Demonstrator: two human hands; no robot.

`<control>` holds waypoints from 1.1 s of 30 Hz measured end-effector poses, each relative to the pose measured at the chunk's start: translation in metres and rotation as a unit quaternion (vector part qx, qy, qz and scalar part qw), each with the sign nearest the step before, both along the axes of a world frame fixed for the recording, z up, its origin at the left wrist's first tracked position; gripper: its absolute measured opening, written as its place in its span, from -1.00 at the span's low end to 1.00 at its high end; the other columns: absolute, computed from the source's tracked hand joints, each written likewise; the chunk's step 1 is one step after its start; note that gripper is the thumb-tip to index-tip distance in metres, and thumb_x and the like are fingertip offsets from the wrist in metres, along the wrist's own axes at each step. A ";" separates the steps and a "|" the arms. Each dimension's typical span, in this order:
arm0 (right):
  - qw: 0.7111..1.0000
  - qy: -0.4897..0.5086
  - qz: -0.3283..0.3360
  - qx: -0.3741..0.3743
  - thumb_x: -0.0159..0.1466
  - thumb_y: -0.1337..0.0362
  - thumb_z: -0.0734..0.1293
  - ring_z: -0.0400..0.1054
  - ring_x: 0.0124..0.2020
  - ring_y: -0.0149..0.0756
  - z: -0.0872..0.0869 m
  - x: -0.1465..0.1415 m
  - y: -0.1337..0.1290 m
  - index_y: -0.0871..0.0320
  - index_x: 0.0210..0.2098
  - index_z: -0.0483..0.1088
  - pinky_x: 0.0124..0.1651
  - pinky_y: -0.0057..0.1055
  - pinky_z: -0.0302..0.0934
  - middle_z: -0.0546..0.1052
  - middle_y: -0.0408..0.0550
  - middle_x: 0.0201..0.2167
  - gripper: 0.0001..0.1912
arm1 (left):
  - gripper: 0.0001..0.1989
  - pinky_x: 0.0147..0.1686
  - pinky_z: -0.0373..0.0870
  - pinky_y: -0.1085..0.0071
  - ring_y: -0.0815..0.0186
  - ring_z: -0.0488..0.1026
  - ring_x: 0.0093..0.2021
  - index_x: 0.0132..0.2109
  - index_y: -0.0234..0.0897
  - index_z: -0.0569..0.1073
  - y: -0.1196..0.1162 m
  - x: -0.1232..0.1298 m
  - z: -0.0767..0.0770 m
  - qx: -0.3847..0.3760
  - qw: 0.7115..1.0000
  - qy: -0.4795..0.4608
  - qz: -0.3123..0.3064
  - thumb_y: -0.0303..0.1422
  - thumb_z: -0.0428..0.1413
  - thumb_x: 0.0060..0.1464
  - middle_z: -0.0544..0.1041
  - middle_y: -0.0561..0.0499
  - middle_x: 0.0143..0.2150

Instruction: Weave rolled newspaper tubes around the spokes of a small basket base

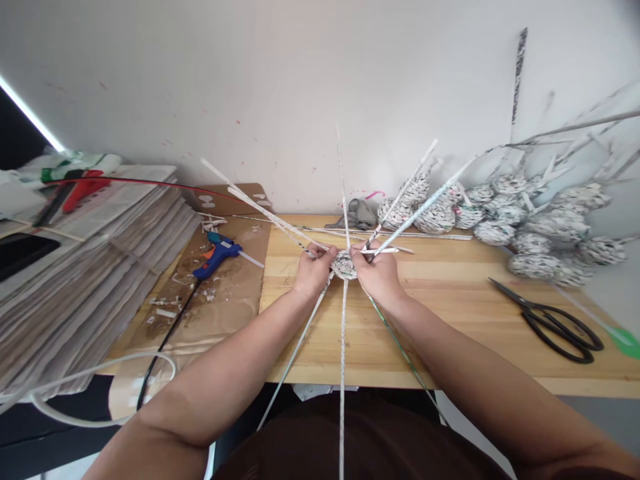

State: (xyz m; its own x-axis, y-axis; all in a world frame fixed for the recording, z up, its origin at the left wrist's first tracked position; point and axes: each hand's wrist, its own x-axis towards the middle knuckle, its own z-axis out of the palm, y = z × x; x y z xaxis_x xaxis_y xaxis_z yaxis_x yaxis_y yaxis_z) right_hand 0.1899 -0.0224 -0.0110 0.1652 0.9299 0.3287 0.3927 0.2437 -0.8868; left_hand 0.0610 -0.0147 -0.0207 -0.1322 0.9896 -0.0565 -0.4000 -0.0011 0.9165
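Note:
A small round base woven from rolled newspaper strips (345, 265) is at the middle of the wooden table, between my hands. Long paper spokes spread from it, some toward the wall and some down over the table's front edge, such as the near spoke (343, 347). My left hand (314, 270) pinches the weave's left edge, thumb on top. My right hand (377, 268) is closed on its right edge, where a pale blue paper strip (425, 208) and a white one pass its fingers. My fingertips partly hide the rim.
Several woven paper gourd shapes (565, 217) crowd the back right. Black scissors (555, 323) lie at the right. A blue glue gun (217, 259) rests on brown cardboard (240, 293), left. Stacked newspapers (125, 247) rise at far left, with a red-handled cutter (83, 191) on top.

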 end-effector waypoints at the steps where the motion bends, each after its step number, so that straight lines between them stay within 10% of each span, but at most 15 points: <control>1: 1.000 -0.003 0.000 0.003 0.17 0.20 0.31 0.45 -0.40 -0.22 0.000 0.000 0.000 0.14 -0.36 0.44 -0.28 -0.34 0.28 0.57 -0.06 -0.45 -0.85 | -0.61 -0.34 0.39 0.34 0.29 0.48 -0.44 -0.40 -0.28 0.44 -0.001 0.000 0.001 0.002 1.000 -0.005 -0.006 -0.17 0.39 -0.31 0.56 0.02 -0.46; 33: 0.989 0.110 0.071 -0.075 0.10 0.09 0.39 0.42 -0.55 -0.26 0.001 -0.002 -0.004 0.12 -0.40 0.33 -0.58 -0.42 0.32 0.48 -0.16 -0.56 -0.75 | -0.65 -0.42 0.35 0.43 0.38 0.42 -0.50 -0.42 -0.33 0.44 -0.005 -0.004 0.011 0.052 0.996 0.034 -0.059 -0.26 0.40 -0.30 0.50 0.05 -0.50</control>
State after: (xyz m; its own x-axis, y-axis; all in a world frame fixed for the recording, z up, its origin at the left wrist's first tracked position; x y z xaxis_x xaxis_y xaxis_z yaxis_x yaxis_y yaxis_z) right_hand 0.1876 -0.0263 -0.0097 0.0817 0.9845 0.1554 0.1582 0.1411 -0.9773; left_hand 0.0567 -0.0192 -0.0095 -0.0144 0.9985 0.0531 -0.3397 -0.0549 0.9389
